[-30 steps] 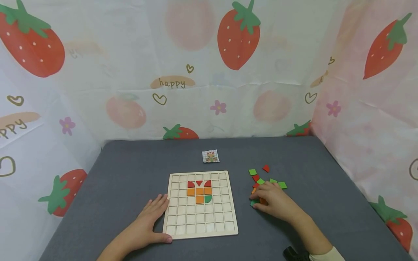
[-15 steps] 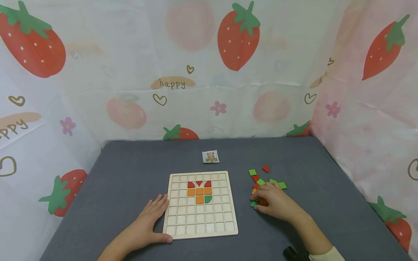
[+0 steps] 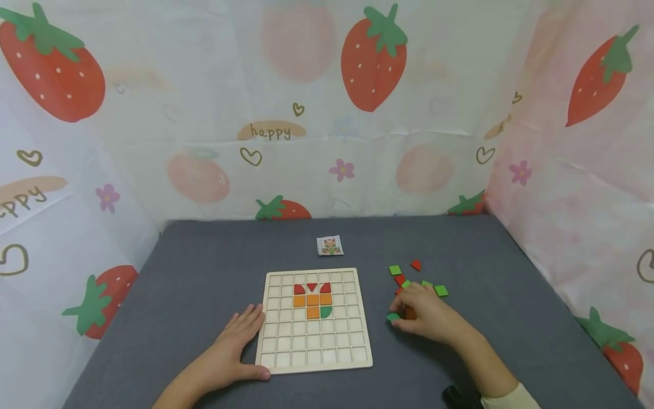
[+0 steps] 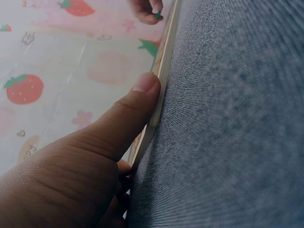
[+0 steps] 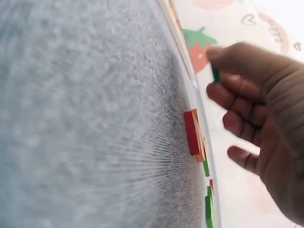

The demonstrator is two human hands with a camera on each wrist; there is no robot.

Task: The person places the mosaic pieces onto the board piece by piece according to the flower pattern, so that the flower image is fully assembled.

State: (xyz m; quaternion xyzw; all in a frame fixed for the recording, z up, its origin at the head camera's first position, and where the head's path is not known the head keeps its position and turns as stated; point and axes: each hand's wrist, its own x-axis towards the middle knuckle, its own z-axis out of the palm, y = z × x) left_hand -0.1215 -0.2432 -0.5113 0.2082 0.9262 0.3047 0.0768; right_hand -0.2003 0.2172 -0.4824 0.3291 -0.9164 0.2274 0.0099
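My right hand (image 3: 426,315) pinches a dark green tile (image 3: 392,316) between thumb and index finger, beside the loose tiles. In the right wrist view the tile (image 5: 216,75) shows edge-on, raised off the cloth; its full outline is hidden. My left hand (image 3: 227,349) rests along the left edge of a wooden grid board (image 3: 314,343), fingers spread and thumb at the near left corner. In the left wrist view the thumb (image 4: 137,97) lies against the board's side. Red, orange and one green quarter-round tile (image 3: 325,312) sit in the board's upper middle cells.
Right of the board lie loose tiles, among them light green squares (image 3: 441,291), a red triangle (image 3: 416,265) and a red tile (image 5: 192,133). A small pattern card (image 3: 330,245) lies behind the board. Strawberry-printed cloth walls (image 3: 204,113) enclose the grey table (image 3: 214,255).
My right hand has picked the dark green tile off the table and shifted slightly left with it. My left hand stays at the board's edge.
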